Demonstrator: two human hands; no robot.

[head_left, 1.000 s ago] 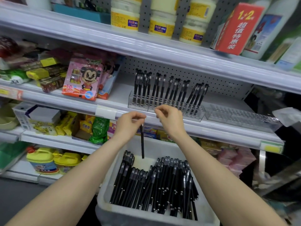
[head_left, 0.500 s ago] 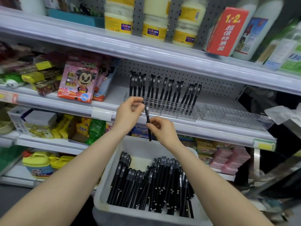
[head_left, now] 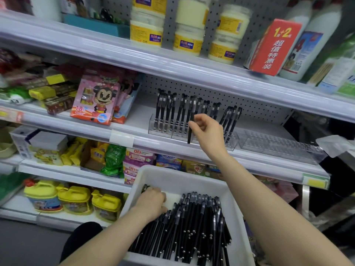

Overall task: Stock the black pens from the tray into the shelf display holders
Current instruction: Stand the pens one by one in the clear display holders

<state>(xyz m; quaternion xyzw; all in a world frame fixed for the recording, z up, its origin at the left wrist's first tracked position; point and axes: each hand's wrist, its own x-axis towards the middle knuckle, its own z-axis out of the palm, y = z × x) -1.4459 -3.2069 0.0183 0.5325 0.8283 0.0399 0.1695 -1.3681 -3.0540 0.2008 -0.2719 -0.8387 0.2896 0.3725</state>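
My right hand (head_left: 208,132) pinches one black pen (head_left: 191,120) upright in front of the clear display holder (head_left: 233,142) on the middle shelf. Many black pens (head_left: 172,110) stand in that holder. A second clear holder (head_left: 278,145) to its right holds none. Down in the white tray (head_left: 178,177), my left hand (head_left: 152,203) is among the loose black pens (head_left: 194,227) with fingers curled at a pen end (head_left: 145,188); whether it grips it is hidden.
A pink cartoon box (head_left: 95,99) and snack packs (head_left: 53,93) sit left of the holder. Jars (head_left: 187,40) and a red pack (head_left: 274,47) stand on the shelf above. Yellow jugs (head_left: 75,200) are on the low shelf.
The pen passed from my left hand to my right, which rose with it to the holder. My left hand dropped down into the tray.
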